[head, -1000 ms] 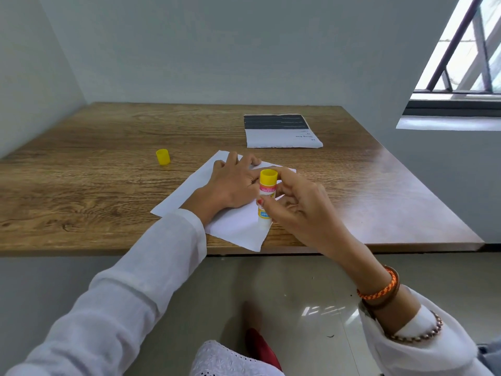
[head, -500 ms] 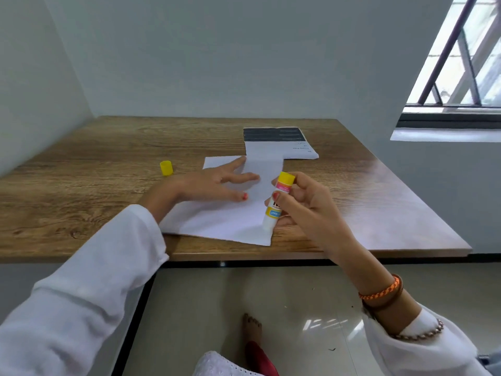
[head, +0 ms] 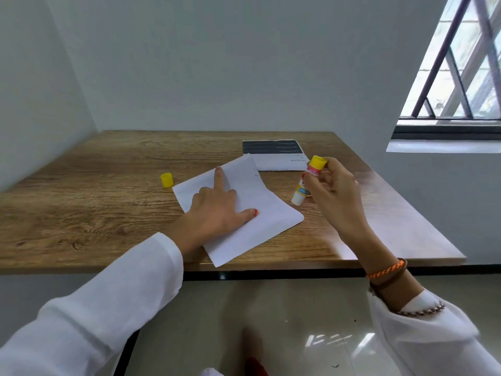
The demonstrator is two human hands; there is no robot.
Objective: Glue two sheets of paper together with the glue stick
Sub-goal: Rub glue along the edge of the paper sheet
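A white sheet of paper point(head: 257, 207) lies at an angle on the wooden table point(head: 95, 191), its far edge curling up. My left hand point(head: 217, 210) presses flat on it, fingers spread. My right hand point(head: 330, 185) holds the uncapped glue stick point(head: 306, 183) tilted above the table, just right of the sheet, its white tip pointing down-left and its yellow base up. A second sheet point(head: 279, 158), with a dark printed band, lies farther back. The yellow cap point(head: 166, 180) stands on the table left of the white sheet.
Grey walls close the table at the back and left. A barred window point(head: 461, 77) is at the upper right. The table's front edge runs just below the white sheet's near corner, with a tiled floor point(head: 298, 321) below.
The white sheet has turned under my left hand, near corner now pointing toward me. My right hand has lifted the glue stick off the sheet and moved it right and farther away.
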